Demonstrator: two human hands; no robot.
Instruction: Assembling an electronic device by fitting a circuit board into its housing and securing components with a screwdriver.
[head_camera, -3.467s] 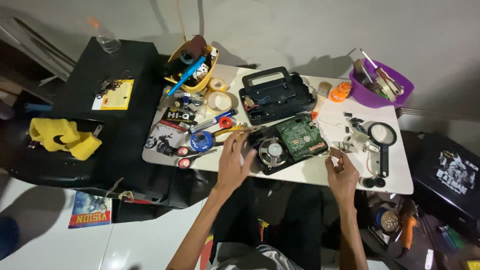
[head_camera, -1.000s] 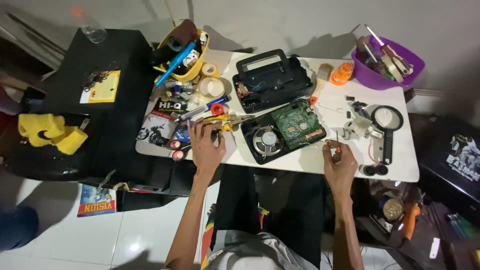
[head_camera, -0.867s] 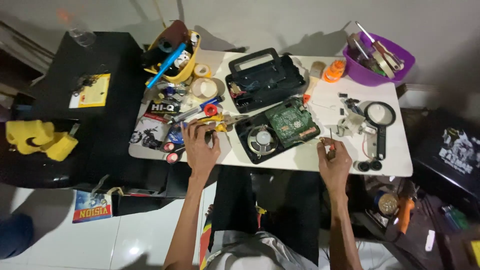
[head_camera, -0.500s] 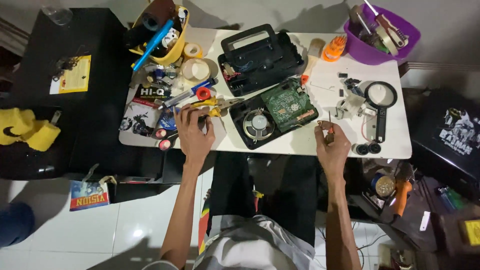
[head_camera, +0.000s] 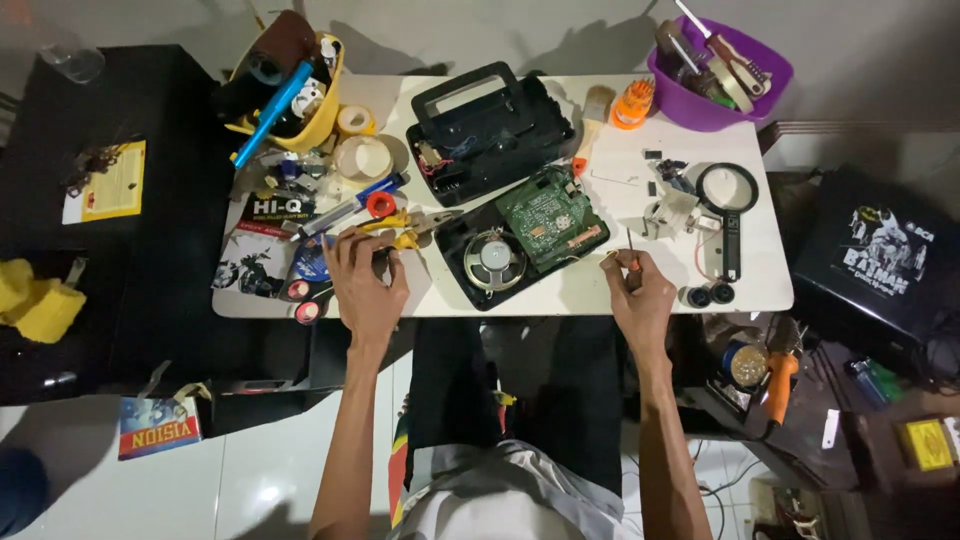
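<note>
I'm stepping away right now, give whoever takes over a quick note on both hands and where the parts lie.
Left hand rests on the yellow-handled pliers among the tool clutter.
Right hand grips a small screwdriver, tip up, beside the opened device.
Done: case is open; green circuit board and round speaker exposed in the front half; back shell lies behind.
Left: cannot tell; the board sits tilted over the half.

small screwdriver (head_camera: 631, 262) upright in fist; yellow-handled pliers (head_camera: 405, 226) flat on table
</note>
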